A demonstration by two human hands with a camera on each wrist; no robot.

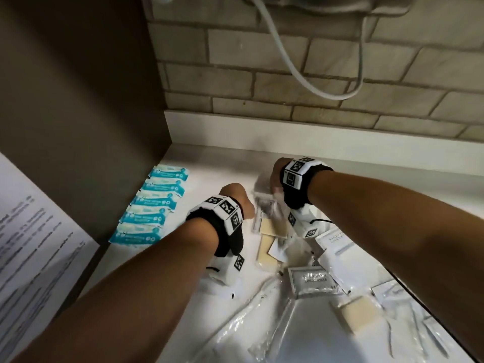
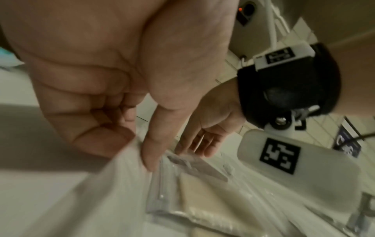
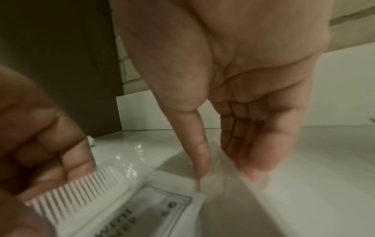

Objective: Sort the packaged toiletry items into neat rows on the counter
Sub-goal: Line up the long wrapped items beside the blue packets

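Both hands meet over a loose pile of clear toiletry packets on the white counter (image 1: 222, 163). My left hand (image 2: 138, 144) has its fingers curled round a clear packet holding a white comb (image 3: 81, 189). My right hand (image 3: 223, 173) pinches a clear plastic edge between thumb and fingers, beside a printed white label (image 3: 154, 208); I cannot tell whether it is the same packet. From the head view the left hand (image 1: 235, 197) and right hand (image 1: 275, 176) hide their fingertips. Several blue-and-white packets (image 1: 154, 203) lie in one row at the left.
Packeted cream soap bars (image 1: 269, 247) (image 1: 353, 313), a labelled sachet (image 1: 311, 281) and long clear sleeves cover the near right of the counter. A dark brown panel (image 1: 78, 100) walls the left side. A printed sheet (image 1: 31, 231) hangs there. A white cable (image 1: 301, 79) loops on the tiled wall.
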